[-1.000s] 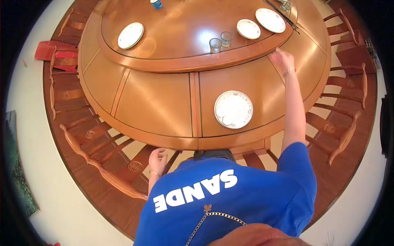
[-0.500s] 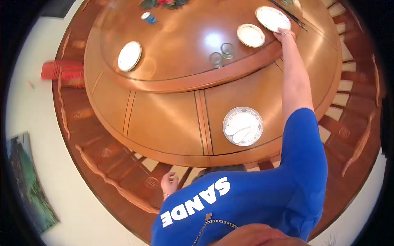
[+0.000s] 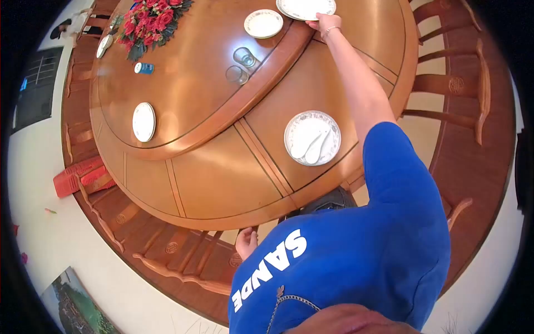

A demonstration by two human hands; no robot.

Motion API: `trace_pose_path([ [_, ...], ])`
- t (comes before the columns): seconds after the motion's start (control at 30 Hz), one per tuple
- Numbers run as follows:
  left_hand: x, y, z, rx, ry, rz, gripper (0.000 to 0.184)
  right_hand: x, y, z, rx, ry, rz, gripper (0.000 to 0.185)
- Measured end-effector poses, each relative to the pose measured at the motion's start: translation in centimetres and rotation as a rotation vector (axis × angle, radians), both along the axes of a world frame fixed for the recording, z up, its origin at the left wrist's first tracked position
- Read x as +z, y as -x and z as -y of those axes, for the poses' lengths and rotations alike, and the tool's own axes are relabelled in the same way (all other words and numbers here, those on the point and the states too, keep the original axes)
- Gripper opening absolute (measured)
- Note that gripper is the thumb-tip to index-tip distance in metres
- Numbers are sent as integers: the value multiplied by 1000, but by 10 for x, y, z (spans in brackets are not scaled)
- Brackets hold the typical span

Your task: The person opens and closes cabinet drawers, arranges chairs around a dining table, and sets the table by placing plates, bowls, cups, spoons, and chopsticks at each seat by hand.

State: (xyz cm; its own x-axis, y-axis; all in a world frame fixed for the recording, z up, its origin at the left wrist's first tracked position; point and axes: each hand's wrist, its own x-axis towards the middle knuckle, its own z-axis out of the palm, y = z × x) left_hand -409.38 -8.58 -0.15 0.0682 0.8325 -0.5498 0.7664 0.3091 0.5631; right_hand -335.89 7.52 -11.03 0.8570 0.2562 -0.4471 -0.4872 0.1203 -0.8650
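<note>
At the top of the view, my right hand (image 3: pixel 325 23) grips the near rim of a white plate (image 3: pixel 306 8) by the turntable's edge. The plate's far side is cut off by the frame. Left of it lies a smaller white plate (image 3: pixel 263 24) with a patterned rim. Two clear glasses (image 3: pixel 243 56) stand close together on the turntable. Nearer to me, a patterned plate (image 3: pixel 299 118) on the lower table carries white spoons (image 3: pixel 315 149). Below the table's front edge hangs my left hand (image 3: pixel 246 243), its fingers loosely bent and nothing visible in it.
The round wooden table (image 3: pixel 217 189) bears a raised turntable (image 3: pixel 194 100). On it are red flowers (image 3: pixel 149 25), a blue can (image 3: pixel 144 68) and another white plate (image 3: pixel 144 122). Wooden chairs (image 3: pixel 453 84) ring the table. A red object (image 3: pixel 83 176) stands at the left. A person (image 3: pixel 62 26) appears far away.
The view has swung right, so table items appear farther left and the flowers show fully. My right hand still grips the plate, now slightly farther from the smaller one. Chopsticks have left the view.
</note>
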Motion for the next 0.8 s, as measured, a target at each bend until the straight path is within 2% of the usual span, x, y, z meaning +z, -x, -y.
trace_pose_path([
  [0.03,0,3,2,43,-13,55,22,6,10,16,-10,-33,-21,30],
  [0.1,-4,15,2,21,-15,4,20,9,26,56,-40,-52,5,28],
  [0.17,-12,24,5,1,-44,11,20,6,35,101,21,-19,36,28],
  [0.2,15,-2,4,-94,-97,-75,19,13,42,124,24,18,28,27],
  [0.23,-1,14,6,-94,-89,-74,19,21,50,147,26,53,19,27],
  [0.3,-43,54,7,-250,-204,8,19,28,59,184,46,104,40,26],
  [0.33,-37,46,9,-96,-66,75,19,29,61,201,54,151,32,26],
  [0.37,-8,18,10,-109,-113,51,20,26,63,220,61,200,21,26],
  [0.4,-6,14,9,-119,-95,70,20,18,61,233,63,240,25,26],
  [0.57,16,-2,13,-72,-49,75,21,1,70,273,33,223,-1,28],
  [0.63,11,7,14,-148,-65,41,21,-3,73,275,-22,293,-29,28],
  [0.8,-22,46,24,-93,-102,70,23,-24,63,273,-5,237,-88,29],
])
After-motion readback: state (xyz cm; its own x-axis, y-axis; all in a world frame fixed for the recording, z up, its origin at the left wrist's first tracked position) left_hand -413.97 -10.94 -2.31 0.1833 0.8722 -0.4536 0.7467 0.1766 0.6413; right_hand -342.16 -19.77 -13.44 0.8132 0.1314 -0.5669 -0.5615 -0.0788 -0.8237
